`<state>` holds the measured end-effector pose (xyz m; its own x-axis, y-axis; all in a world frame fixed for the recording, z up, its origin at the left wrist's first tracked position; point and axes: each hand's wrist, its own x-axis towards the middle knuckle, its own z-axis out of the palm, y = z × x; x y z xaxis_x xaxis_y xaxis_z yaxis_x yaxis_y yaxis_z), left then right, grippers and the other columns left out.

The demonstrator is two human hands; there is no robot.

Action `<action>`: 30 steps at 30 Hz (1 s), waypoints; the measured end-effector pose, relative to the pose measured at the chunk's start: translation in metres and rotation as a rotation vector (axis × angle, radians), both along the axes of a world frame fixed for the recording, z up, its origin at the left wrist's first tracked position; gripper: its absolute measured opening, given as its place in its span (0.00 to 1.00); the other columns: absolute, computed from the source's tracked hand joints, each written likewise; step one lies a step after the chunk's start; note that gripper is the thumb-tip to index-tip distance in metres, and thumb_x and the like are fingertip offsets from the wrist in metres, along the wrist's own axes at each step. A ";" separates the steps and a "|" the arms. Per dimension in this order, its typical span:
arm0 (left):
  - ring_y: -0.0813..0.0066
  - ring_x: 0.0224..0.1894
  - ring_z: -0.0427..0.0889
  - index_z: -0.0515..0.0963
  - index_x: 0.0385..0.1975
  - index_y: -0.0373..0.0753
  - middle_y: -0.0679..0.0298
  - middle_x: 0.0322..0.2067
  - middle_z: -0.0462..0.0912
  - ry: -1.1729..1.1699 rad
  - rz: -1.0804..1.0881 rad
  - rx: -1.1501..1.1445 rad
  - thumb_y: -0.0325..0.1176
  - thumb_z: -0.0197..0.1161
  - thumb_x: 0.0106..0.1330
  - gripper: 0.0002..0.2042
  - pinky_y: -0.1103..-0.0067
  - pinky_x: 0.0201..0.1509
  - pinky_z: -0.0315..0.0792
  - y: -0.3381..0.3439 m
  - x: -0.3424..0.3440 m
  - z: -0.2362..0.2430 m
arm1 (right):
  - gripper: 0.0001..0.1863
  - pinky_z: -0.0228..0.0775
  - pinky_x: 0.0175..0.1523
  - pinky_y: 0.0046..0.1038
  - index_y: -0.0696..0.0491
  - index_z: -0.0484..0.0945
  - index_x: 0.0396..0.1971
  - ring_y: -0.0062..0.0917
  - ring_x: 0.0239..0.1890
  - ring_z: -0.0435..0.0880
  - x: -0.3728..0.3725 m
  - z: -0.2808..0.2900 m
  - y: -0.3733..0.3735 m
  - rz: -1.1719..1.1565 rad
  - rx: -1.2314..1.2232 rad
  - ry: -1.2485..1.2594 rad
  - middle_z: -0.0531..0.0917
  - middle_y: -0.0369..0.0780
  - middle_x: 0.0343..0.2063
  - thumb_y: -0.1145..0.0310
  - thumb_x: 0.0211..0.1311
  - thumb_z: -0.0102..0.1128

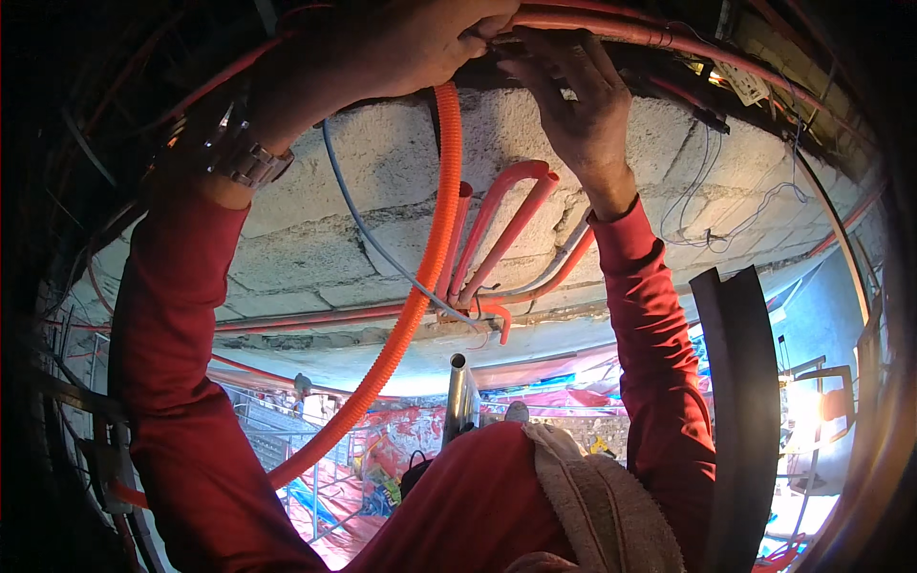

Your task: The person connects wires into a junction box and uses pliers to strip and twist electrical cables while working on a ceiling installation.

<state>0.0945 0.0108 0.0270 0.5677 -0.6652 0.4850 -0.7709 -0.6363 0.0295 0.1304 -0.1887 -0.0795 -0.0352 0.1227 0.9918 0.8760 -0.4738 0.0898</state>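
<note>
My left hand (444,33), a watch on its wrist, reaches up to the overhead red conduit with fingers closed on something I cannot make out. Just right of it, my right hand (573,91) has bent, spread fingers raised at the underside of the red conduit (650,33); their tips meet a dark, indistinct spot. An orange corrugated conduit (435,229) hangs from beside my left hand and curves down to the lower left. A thin grey cable (368,234) runs behind it.
A pale block wall (287,229) carries bent red pipes (497,220) and loose wires (707,191). A dark metal channel (735,382) stands at the right. A metal tube (458,401) rises near my red-clad leg (458,506); railings and tarpaulins (325,497) lie beyond.
</note>
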 end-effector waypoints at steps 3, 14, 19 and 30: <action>0.59 0.46 0.83 0.78 0.48 0.30 0.51 0.43 0.83 0.073 0.029 0.090 0.27 0.62 0.71 0.10 0.68 0.51 0.77 -0.005 -0.021 0.019 | 0.15 0.81 0.36 0.32 0.50 0.85 0.47 0.32 0.35 0.87 0.012 -0.009 -0.003 0.091 -0.034 0.102 0.86 0.39 0.35 0.74 0.60 0.72; 0.64 0.33 0.81 0.77 0.42 0.31 0.55 0.35 0.81 0.018 -0.136 0.101 0.26 0.64 0.69 0.07 0.69 0.38 0.77 0.007 -0.024 0.008 | 0.11 0.80 0.38 0.29 0.52 0.85 0.42 0.30 0.33 0.87 -0.002 -0.005 0.010 0.156 0.075 0.094 0.86 0.37 0.32 0.80 0.62 0.68; 0.63 0.35 0.82 0.76 0.43 0.31 0.55 0.35 0.81 0.052 -0.010 0.199 0.24 0.65 0.68 0.08 0.68 0.39 0.78 0.002 -0.021 0.012 | 0.11 0.79 0.39 0.28 0.52 0.84 0.42 0.30 0.34 0.87 0.011 -0.010 0.013 0.217 0.101 0.099 0.86 0.38 0.33 0.82 0.63 0.66; 0.64 0.35 0.82 0.76 0.43 0.30 0.54 0.36 0.81 -0.062 -0.094 0.166 0.25 0.64 0.71 0.07 0.70 0.37 0.79 0.005 -0.012 0.001 | 0.14 0.80 0.39 0.27 0.50 0.84 0.45 0.27 0.35 0.87 0.012 -0.004 0.009 0.200 0.083 0.027 0.85 0.37 0.36 0.83 0.62 0.66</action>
